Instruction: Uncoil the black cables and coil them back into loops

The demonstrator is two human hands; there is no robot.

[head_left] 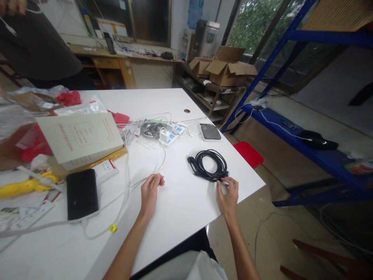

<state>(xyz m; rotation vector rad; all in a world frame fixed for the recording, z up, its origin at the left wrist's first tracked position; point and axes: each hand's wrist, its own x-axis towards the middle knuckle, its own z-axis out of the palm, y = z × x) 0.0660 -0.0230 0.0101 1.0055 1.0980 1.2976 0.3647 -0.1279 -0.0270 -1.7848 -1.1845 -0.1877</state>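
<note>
One black coiled cable (199,165) on white table (180,206), near its right edge. Two hands: right hand (228,194) at coil's near rim, gripping or merely touching, cannot tell; left hand (150,192) curled, contents hidden. One booklet (81,136) leftward. One white cord (164,155) between left hand and power strip (171,138).
</note>
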